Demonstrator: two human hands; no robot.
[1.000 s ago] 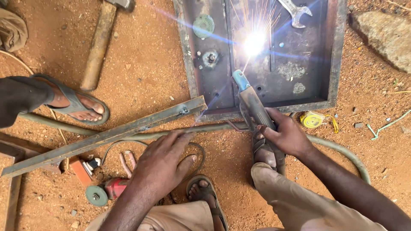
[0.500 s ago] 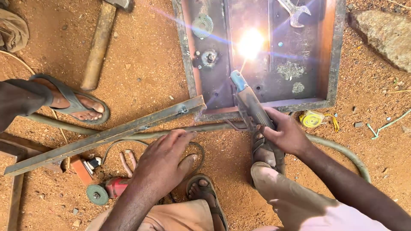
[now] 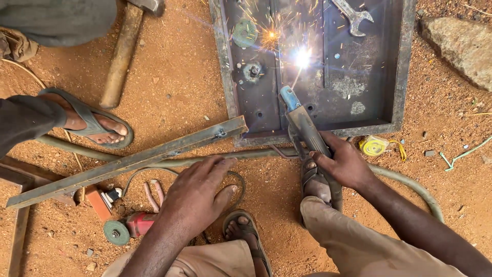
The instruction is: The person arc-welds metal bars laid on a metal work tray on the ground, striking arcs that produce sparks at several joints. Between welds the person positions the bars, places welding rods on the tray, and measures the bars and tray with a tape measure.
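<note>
Left hand (image 3: 197, 197), fingers spread and palm down, presses on the red dirt ground (image 3: 169, 66) at lower centre, fingertips just beside a long angle-iron bar (image 3: 128, 161) that runs from the left edge up toward the middle. At far left, another person's sandalled foot (image 3: 95, 122) rests on the dirt near a wooden-handled hammer (image 3: 123, 51) in the upper left. Below the bar lie pliers (image 3: 154, 192) and a small red angle grinder (image 3: 128, 228). Right of centre, the right hand (image 3: 346, 164) is closed around the handle of a welding electrode holder (image 3: 305, 125), whose rod reaches up into a shallow steel tray frame (image 3: 402, 66) filling the upper middle of the frame. A bright arc (image 3: 302, 57) burns at the rod's tip, throwing sparks across the tray. A spanner (image 3: 353, 14) lies inside the tray at top. A thick hose (image 3: 410, 182) curves under the right wrist, and a grey rock (image 3: 461, 43) sits at upper right.
</note>
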